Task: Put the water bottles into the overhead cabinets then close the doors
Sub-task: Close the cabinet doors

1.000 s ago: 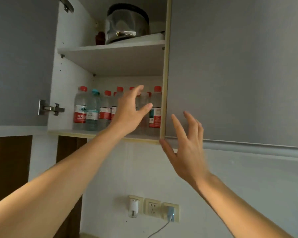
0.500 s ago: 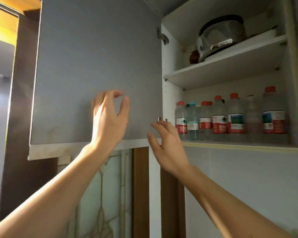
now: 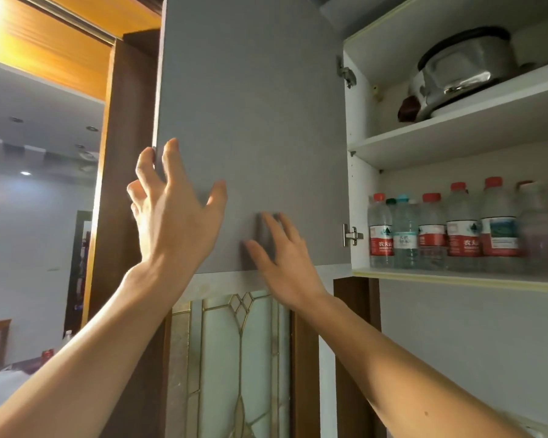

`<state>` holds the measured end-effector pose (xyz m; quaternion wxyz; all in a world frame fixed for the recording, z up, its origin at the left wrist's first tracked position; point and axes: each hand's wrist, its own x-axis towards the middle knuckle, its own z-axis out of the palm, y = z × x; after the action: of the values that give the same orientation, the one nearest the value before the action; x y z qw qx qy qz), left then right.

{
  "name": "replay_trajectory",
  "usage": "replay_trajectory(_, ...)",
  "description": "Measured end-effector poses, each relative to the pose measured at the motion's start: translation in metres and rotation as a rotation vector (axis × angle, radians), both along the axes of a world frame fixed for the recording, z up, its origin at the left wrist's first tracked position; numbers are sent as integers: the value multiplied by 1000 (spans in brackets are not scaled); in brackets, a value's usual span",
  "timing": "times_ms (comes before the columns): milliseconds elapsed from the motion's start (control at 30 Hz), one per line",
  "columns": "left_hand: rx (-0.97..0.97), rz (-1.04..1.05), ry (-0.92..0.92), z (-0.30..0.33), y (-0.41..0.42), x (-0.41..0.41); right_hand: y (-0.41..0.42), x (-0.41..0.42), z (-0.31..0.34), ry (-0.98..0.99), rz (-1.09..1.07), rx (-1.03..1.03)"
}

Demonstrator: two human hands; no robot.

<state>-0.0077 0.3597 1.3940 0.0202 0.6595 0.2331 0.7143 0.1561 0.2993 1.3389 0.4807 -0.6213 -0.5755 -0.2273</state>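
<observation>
Two hands: both are raised to the open grey cabinet door [image 3: 250,121]; neither holds anything.
Left hand [image 3: 174,213]: fingers spread wide, tips curling at the door's free left edge, thumb lying on the face.
Right hand [image 3: 282,257]: fingers straight and slightly blurred, lying flat low on the door face, close to the bottom edge.
Step in hand: by my reading, swinging this door shut; the bottles look already stowed.
Doing it well: pull from the free edge, where leverage is best, and let the flat hand steady the panel; take the fingers off the edge before the door meets the frame.
Hinges: two show on the cabinet wall, an upper hinge [image 3: 345,72] and a lower hinge [image 3: 351,235].
Water bottles [image 3: 462,229]: about eight or nine stand upright in a row on the lower shelf [image 3: 456,275]; most have red caps, one blue, one green; those at the far right are too blurred to count surely.
Upper shelf [image 3: 456,128]: one steel pot [image 3: 456,71] with a dark lid.
</observation>
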Motion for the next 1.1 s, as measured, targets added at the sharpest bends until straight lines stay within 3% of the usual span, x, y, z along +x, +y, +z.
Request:
replay_trajectory(200, 228, -387, -133, 3, -13, -25, -56, -14, 24, -61, 20, 151)
replay_trajectory(333, 12, -1174, -181, 7, -28, -22, -110, -28, 35, -117, 19, 250)
replay_trajectory(400, -34, -1319, -65, 0, -38, -6, -135, -38, 35, -119, 23, 271)
replay_trajectory(567, -63, -1253, 5, -18, -80, 61, -186, -59, 33, -207, 79, 243)
replay_trajectory(700, 136, -1355, 137, -20, -120, 100, -225, -68, 33, -281, -39, 263)
replay_trajectory(900, 138, -1288, 124, -19, -178, 162, -282, -40, 29, -385, -449, 361)
replay_trajectory(1100, 185, -1120, 157, -24, -216, 230, -338, 20, 25, -359, -693, 317)
